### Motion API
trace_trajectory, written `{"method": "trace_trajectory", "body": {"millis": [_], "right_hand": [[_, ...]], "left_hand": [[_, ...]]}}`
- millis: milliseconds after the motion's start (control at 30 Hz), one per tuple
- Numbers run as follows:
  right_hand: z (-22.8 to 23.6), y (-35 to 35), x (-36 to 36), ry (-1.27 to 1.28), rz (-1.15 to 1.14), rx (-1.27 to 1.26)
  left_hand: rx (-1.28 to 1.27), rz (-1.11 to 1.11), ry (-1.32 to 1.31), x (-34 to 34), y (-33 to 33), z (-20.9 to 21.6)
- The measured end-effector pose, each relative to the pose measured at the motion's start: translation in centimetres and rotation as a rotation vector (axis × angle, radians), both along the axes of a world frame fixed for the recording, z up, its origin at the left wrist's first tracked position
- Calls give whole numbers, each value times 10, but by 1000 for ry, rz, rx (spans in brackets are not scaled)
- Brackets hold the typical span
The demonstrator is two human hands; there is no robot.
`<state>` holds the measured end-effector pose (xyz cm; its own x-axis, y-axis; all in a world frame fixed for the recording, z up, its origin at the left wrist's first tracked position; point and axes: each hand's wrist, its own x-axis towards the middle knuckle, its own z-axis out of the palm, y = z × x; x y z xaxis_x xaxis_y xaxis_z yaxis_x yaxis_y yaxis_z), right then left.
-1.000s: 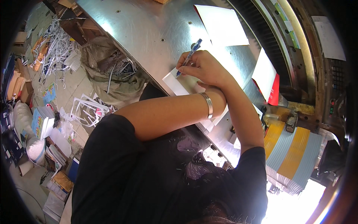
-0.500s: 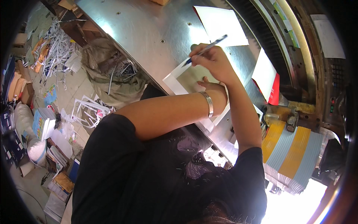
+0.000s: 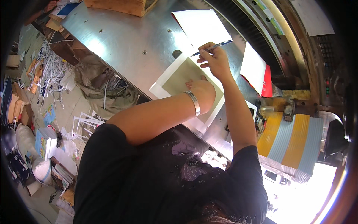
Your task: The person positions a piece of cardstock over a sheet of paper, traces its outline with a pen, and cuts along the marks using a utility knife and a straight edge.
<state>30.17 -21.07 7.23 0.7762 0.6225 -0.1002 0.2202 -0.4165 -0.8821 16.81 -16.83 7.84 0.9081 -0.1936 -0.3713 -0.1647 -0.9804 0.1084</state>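
In my right hand (image 3: 216, 61) is a pen (image 3: 223, 44), gripped between thumb and fingers. Its tip points down at the far corner of a grey-green sheet (image 3: 174, 83) with a wide white border. My left hand (image 3: 201, 93) presses on this sheet, fingers spread, a metal band round the wrist. The sheet lies on a metal table (image 3: 126, 41) near its front edge. Beyond my right hand rests a white sheet (image 3: 203, 26) with a red edge. To the right of my right forearm lies another white sheet over something red (image 3: 267, 84).
A wooden box (image 3: 115, 5) stands at the table's far side. Dark machine parts line the right. Stacked yellow and grey-blue printed sheets (image 3: 285, 138) sit at the right. Paper strips (image 3: 48, 71), a sack (image 3: 108, 91) and book stacks (image 3: 46, 143) cover the floor at left.
My right hand and pen have shifted along the border to the sheet's far corner. The left hand stays on the sheet. The whole view has shifted slightly.
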Motion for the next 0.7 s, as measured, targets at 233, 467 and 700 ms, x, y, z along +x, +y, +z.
{"method": "trace_trajectory", "body": {"millis": [233,467,700], "right_hand": [[-8,-4,-2,-3,-20,-3],[-10,-6,-4,-31,-10,11],[-14,-5,-2,-37,-20,13]], "left_hand": [[98,-139,-41,6,12,5],[125,-51,-106,-5,28,4],[-92,12,-35,-2,42,-2]]}}
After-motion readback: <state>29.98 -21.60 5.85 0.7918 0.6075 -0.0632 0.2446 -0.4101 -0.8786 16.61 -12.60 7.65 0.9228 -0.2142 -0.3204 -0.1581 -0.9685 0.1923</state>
